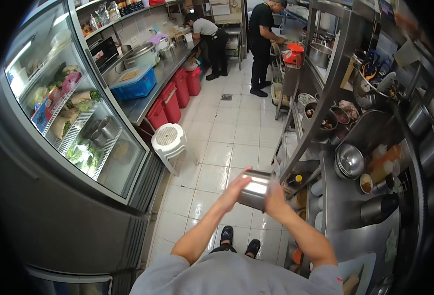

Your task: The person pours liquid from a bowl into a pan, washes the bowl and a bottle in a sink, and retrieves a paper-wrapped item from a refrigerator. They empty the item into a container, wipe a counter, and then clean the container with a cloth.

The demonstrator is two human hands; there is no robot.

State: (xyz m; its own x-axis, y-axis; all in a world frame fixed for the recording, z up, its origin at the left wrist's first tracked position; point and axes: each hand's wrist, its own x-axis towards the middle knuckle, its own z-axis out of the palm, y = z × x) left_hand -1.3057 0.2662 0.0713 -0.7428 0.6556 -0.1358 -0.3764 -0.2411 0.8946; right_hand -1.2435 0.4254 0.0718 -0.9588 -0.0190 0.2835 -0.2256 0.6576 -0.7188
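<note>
Out in front of my body I hold a shiny stainless steel container (256,189) over the tiled floor. It looks cylindrical and lies tilted on its side; its contents cannot be seen. My left hand (236,189) is closed against its left end, with the fingers partly over the top. On the other end is my right hand (275,200), closed against the metal and smeared by motion. Beside my right hand, a bottle with a yellow cap (296,181) stands on a lower shelf of the steel rack.
A glass-door fridge (86,132) with vegetables stands left. A white stool (169,138) and red bins (170,102) line the left counter. Steel bowls (349,160) rest on the right counter (342,211). Two people, one in grey (207,28), one in black (260,29), work farther back.
</note>
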